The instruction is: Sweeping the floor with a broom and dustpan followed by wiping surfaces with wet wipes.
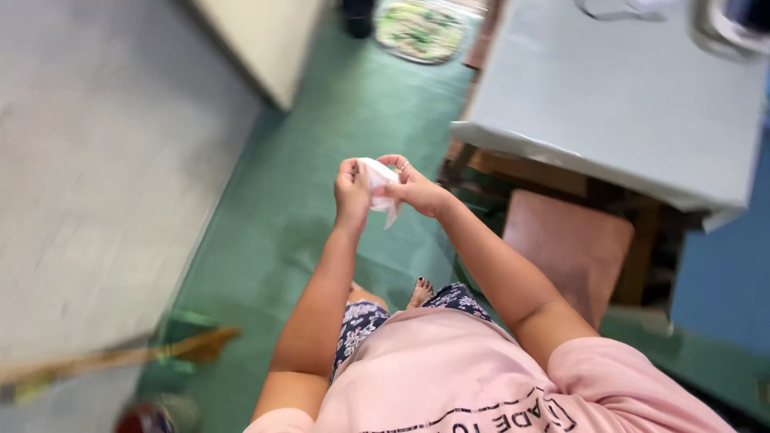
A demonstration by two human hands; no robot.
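Above the green floor [321,160], left hand [351,196] and right hand [417,188], fingers pinching a white tissue [378,178]

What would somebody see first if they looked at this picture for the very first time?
Right in the middle, the left hand and right hand pinch a small white crumpled paper between them, above a green floor. To the right stands a table with a pale grey-blue top, with a brown stool tucked below its edge. At the lower left, a blurry broom lies across the floor.
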